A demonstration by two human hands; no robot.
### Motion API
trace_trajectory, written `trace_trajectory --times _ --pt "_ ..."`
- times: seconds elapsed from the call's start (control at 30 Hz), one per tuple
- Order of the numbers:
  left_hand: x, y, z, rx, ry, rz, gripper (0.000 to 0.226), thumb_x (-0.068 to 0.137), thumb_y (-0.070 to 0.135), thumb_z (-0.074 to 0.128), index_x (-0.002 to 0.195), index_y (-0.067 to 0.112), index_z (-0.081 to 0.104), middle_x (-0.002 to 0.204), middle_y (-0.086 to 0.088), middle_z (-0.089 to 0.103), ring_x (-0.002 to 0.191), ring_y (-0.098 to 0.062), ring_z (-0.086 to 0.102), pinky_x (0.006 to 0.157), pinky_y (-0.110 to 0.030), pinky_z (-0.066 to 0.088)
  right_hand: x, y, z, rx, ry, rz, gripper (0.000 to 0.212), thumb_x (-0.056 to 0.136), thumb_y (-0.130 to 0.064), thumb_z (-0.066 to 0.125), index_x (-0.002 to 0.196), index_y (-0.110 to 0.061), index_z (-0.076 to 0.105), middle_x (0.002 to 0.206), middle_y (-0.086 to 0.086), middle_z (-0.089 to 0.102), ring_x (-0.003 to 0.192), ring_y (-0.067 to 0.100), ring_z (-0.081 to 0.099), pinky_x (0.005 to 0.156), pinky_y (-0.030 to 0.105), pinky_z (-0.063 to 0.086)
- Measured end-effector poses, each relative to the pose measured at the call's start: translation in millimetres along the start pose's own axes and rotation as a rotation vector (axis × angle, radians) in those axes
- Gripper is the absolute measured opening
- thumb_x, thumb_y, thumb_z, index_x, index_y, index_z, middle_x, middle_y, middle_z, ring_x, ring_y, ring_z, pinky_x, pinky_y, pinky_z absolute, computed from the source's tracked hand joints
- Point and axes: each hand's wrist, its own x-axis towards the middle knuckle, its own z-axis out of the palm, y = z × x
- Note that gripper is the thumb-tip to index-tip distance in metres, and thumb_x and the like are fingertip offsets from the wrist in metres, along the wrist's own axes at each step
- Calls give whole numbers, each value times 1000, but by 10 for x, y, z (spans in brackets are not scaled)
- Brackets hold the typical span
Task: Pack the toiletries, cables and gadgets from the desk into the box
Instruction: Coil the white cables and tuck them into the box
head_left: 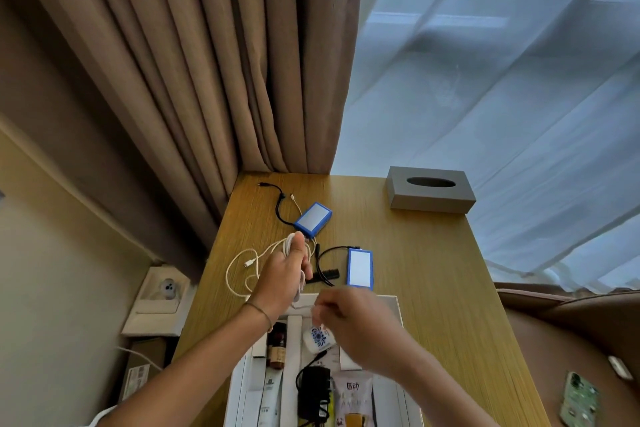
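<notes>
My left hand (285,270) is raised over the desk with a white cable (242,258) wound in loops round its fingers. The cable's loose end trails on the wooden desk (433,270) to the left. My right hand (349,319), blurred, pinches the same cable near the far rim of the white box (391,300). Inside the box lie a brown bottle (277,345), a white tube (270,395), a blue-patterned white jar (317,340), a black adapter (313,392) and a sachet (353,395). Two blue-edged gadgets (313,220) (360,269) with black cables and a black comb (322,279) lie on the desk.
A grey tissue box (429,189) stands at the desk's far right. Brown curtains (190,62) and a sheer curtain hang behind. A phone (580,399) lies on a brown seat to the right. A wall socket (168,288) is low on the left.
</notes>
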Motion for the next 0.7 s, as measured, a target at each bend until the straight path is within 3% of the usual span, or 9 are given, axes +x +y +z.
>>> trace_trajectory --times 0.13,0.2,0.27,0.33,0.43,0.53,0.63,0.7 --pt "-55 -72 -8 148 -186 17 73 80 77 27 76 6 46 66 -19 51 38 -6 45 43 -14 38 28 31 -316 56 67 -24 17 100 -23 58 91 -22 72 82 -6 71 63 8 62 66 28 55" --pt "-84 -118 -19 199 -310 4 94 71 91 19 74 2 46 66 -19 48 43 -9 50 52 -19 43 71 79 -385 95 146 -36 13 95 -28 66 88 -21 74 80 -2 72 70 16 66 69 33 56" --pt "-118 -148 -30 238 -420 -22 103 65 97 15 71 -1 45 60 -14 51 40 -9 47 49 -19 39 119 127 -387 134 226 -51 12 89 -30 74 79 -23 75 72 0 71 68 19 65 65 37 54" --pt "-143 -147 -34 266 -512 -14 98 62 100 18 73 7 50 57 -6 55 38 -9 42 44 -18 37 157 172 -346 215 268 -36 11 83 -29 79 75 -23 74 68 4 71 66 28 64 63 44 53" --pt "-194 -152 -49 343 -645 27 87 64 98 27 83 17 52 68 -7 52 54 -16 52 63 -27 46 190 252 -259 418 289 2 9 81 -20 82 75 -19 76 70 10 73 70 37 68 67 49 57" --pt "-280 -216 -64 525 -710 -22 72 74 87 47 85 16 49 67 -4 62 47 -5 49 54 -23 41 194 343 -157 530 244 18 7 83 -11 78 79 -12 73 71 10 74 65 20 70 71 37 58" --pt "-341 -326 -38 702 -675 18 59 88 78 32 79 23 51 64 5 64 49 0 49 60 -25 41 178 452 -72 527 179 37 7 85 -9 76 83 -9 70 74 12 73 65 16 68 71 35 57" --pt "-392 -386 2 676 -664 -1 53 94 73 26 73 31 50 65 5 63 49 -1 49 60 -26 42 164 531 -32 463 158 57 9 86 -13 77 81 -12 70 72 10 73 63 15 67 72 40 58"
